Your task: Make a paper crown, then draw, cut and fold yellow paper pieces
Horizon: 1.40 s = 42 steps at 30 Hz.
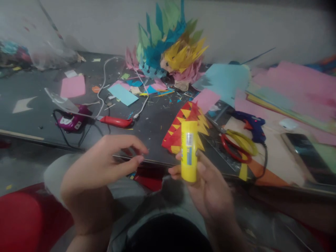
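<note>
My right hand (207,182) grips a yellow glue stick (189,150), held upright with a barcode and a blue patch on its label. My left hand (107,164) hovers at the table's front edge, empty, its thumb and fingers apart and slightly curled. Behind the glue stick lies a red paper shape (175,129) with rows of yellow paper triangles along it; the glue stick hides part of it. A red-handled knife (117,121) with a pale blade rests beyond my left hand.
Scissors (240,143), a blue glue gun (252,122) and a phone (306,154) lie to the right, near stacked coloured paper (296,87). A purple power socket (73,119) with cables sits left. A spiky paper model (168,45) stands at the back among paper scraps.
</note>
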Each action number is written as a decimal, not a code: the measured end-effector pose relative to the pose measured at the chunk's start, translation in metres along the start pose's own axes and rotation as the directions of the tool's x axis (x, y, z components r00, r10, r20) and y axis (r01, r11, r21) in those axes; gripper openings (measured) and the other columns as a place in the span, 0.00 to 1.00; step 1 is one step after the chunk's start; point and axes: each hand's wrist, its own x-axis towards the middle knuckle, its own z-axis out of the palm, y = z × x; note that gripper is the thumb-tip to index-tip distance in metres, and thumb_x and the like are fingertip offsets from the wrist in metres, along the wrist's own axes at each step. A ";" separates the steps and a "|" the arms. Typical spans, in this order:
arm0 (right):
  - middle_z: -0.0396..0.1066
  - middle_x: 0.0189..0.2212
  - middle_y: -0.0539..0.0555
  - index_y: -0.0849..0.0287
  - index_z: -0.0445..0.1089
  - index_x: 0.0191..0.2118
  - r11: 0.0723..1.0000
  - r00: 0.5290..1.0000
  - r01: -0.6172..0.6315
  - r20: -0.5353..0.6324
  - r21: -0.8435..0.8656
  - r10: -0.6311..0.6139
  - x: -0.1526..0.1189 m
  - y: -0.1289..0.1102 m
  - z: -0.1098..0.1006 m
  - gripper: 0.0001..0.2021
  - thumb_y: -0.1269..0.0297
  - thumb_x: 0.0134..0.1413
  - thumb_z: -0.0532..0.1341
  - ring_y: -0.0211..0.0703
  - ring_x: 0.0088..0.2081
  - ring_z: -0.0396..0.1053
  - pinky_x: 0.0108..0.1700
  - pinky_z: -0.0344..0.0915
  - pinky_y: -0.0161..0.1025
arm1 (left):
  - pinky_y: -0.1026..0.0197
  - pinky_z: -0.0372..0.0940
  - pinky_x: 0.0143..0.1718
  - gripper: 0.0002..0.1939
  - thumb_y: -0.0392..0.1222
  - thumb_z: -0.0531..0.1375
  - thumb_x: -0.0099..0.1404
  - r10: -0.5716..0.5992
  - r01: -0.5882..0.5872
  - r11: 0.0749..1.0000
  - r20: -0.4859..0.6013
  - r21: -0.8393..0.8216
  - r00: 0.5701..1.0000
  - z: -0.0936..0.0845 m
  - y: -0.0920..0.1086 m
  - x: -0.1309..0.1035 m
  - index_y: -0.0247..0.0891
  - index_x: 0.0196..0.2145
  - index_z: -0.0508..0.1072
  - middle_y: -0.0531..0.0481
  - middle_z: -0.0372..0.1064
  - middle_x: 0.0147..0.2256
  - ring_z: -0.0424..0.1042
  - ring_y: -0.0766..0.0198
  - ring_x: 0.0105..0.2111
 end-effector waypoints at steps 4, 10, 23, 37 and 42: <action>0.75 0.35 0.51 0.52 0.73 0.41 1.000 1.000 0.017 -0.010 -0.009 -0.017 0.000 0.003 0.002 0.11 0.61 0.50 0.63 0.41 0.29 0.75 0.29 0.74 0.36 | 0.71 0.67 0.31 0.06 0.37 0.59 0.61 -0.003 0.010 0.999 -0.145 0.049 0.989 0.019 0.012 0.007 0.41 0.36 0.74 0.53 0.75 0.35 0.73 0.67 0.34; 0.73 0.46 0.51 0.46 0.70 0.48 0.992 0.995 0.094 0.021 -0.087 -0.093 -0.001 0.010 -0.004 0.15 0.63 0.54 0.61 0.44 0.42 0.73 0.38 0.74 0.40 | 0.75 0.66 0.29 0.05 0.35 0.60 0.61 -0.028 0.000 0.997 -0.333 -0.083 0.942 0.055 0.036 0.012 0.39 0.35 0.74 0.55 0.74 0.32 0.71 0.74 0.28; 0.66 0.54 0.52 0.45 0.63 0.56 0.961 0.992 0.121 0.009 -0.249 -0.122 -0.003 0.019 -0.014 0.21 0.62 0.56 0.59 0.47 0.56 0.62 0.59 0.57 0.52 | 0.67 0.66 0.30 0.04 0.33 0.57 0.61 0.047 -0.028 0.998 -0.417 0.052 0.908 0.064 0.039 0.015 0.36 0.32 0.72 0.52 0.73 0.30 0.70 0.69 0.27; 0.65 0.54 0.51 0.47 0.65 0.54 0.952 0.986 0.164 0.070 -0.257 -0.151 -0.005 0.015 -0.010 0.17 0.64 0.59 0.56 0.47 0.56 0.62 0.59 0.57 0.50 | 0.66 0.63 0.29 0.05 0.33 0.56 0.60 0.123 -0.029 0.978 -0.458 0.207 0.881 0.068 0.041 0.018 0.36 0.28 0.70 0.51 0.72 0.27 0.67 0.68 0.25; 0.65 0.54 0.51 0.46 0.64 0.54 0.958 0.990 0.143 0.031 -0.249 -0.140 -0.006 0.014 -0.011 0.17 0.63 0.58 0.56 0.47 0.56 0.62 0.59 0.58 0.50 | 0.67 0.63 0.30 0.04 0.32 0.56 0.59 0.090 -0.030 0.990 -0.470 0.135 0.878 0.066 0.040 0.017 0.36 0.28 0.69 0.53 0.70 0.27 0.68 0.69 0.26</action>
